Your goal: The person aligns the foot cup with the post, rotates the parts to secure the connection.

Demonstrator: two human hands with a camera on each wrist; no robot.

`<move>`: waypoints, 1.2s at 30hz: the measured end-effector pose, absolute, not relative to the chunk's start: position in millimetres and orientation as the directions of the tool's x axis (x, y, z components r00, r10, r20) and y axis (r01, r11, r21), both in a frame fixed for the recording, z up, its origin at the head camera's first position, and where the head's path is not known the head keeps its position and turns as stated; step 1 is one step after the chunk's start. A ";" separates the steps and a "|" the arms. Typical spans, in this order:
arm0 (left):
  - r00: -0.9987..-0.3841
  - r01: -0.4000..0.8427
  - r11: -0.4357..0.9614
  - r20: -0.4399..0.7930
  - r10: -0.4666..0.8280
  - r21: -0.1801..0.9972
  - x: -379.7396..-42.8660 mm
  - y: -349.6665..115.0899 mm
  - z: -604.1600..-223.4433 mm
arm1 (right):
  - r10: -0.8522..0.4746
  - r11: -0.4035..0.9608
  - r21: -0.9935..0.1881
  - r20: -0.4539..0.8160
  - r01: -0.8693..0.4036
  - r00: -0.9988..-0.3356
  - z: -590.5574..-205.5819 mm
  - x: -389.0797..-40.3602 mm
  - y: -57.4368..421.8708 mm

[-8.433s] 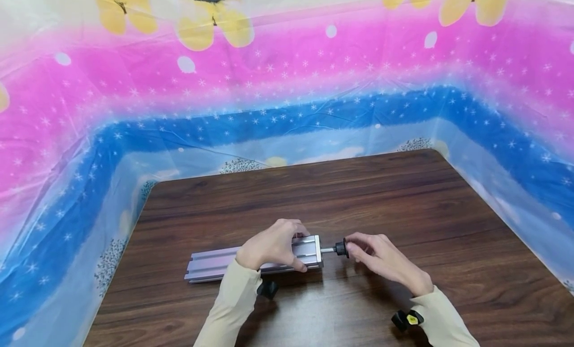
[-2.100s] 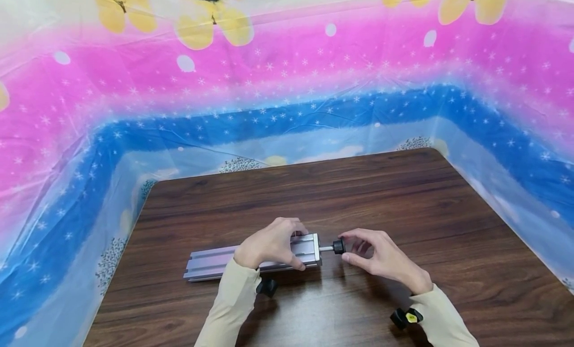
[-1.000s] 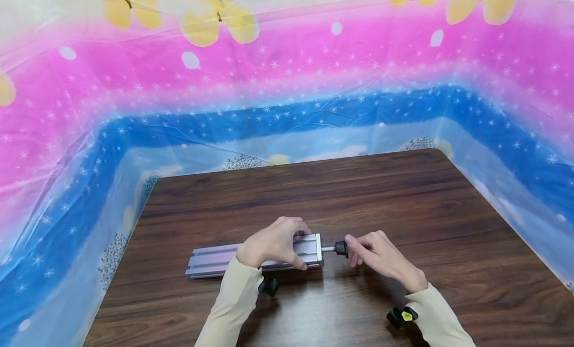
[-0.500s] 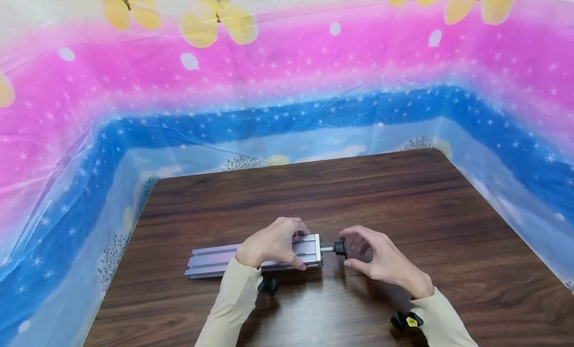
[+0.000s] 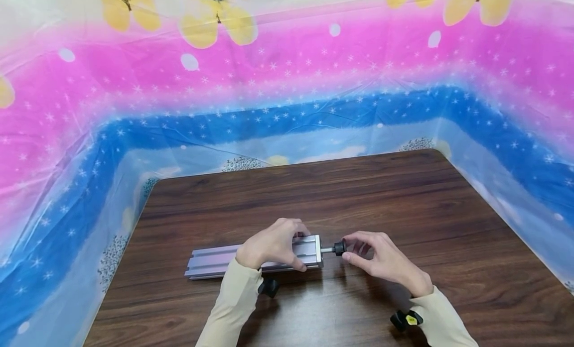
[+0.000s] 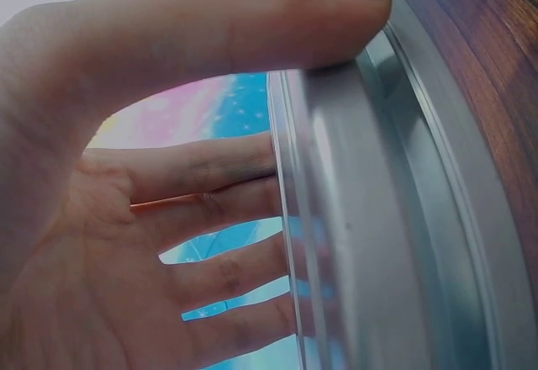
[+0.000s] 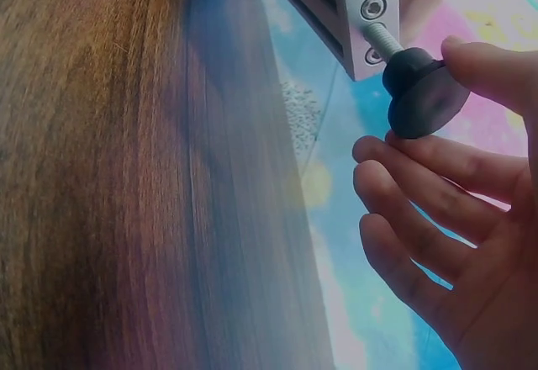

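Note:
A silver aluminium profile (image 5: 213, 261) with lengthwise slots lies on the table. My left hand (image 5: 269, 245) grips it near its right end, thumb on the near side (image 6: 336, 17) and fingers across the far side. A metal end plate (image 7: 361, 25) with bolts caps that end. From the plate sticks out a threaded stud carrying a black levelling foot (image 5: 340, 247). My right hand (image 5: 381, 257) pinches the rim of the foot (image 7: 429, 101) between thumb and index finger; its other fingers are spread loosely below. Part of the stud's thread shows between plate and foot.
The brown wood-grain table (image 5: 291, 197) reaches to a patterned pink and blue cloth (image 5: 278, 83) hung around its back and sides. Black wrist devices sit at the left cuff (image 5: 268, 288) and the right cuff (image 5: 405, 319).
Half a second ago my right fingers were spread wider around the foot; now they have closed in on its rim. A second ago its thumb lay across the foot. My left hand holds still.

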State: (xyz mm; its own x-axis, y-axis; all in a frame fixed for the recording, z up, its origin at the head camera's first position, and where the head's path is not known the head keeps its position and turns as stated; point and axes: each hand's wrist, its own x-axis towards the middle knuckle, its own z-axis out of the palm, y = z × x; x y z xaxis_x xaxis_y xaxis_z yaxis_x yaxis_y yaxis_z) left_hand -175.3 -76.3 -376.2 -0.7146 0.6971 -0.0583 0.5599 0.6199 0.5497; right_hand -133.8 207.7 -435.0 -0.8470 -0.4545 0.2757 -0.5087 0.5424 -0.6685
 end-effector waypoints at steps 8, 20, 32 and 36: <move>-0.710 0.577 0.617 -0.045 0.703 0.535 -175.0 -75.6 -376.3 | -0.437 0.570 -0.690 0.205 -0.446 -0.876 -433.8 -135.7 206.6; -0.712 0.570 0.626 -0.060 0.700 0.533 -174.2 -74.6 -374.7 | -0.441 0.581 -0.700 0.159 -0.416 -0.883 -437.5 -141.1 206.0; -0.707 0.585 0.621 -0.048 0.706 0.522 -174.3 -75.8 -375.1 | -0.473 0.515 -0.672 0.295 -0.532 -0.830 -439.8 -135.0 210.5; -0.711 0.572 0.629 -0.065 0.701 0.527 -174.4 -74.5 -374.7 | -0.504 0.468 -0.653 0.357 -0.596 -0.787 -440.2 -133.1 211.7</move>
State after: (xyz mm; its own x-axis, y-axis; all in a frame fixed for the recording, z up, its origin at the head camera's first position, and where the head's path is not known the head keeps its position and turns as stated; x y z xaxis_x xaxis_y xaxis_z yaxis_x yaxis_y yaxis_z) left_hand -174.4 -74.5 -374.7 -0.7106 0.7006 -0.0647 0.5720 0.6288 0.5267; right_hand -133.1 211.7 -440.2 -0.7869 -0.5035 0.3568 -0.5956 0.4682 -0.6527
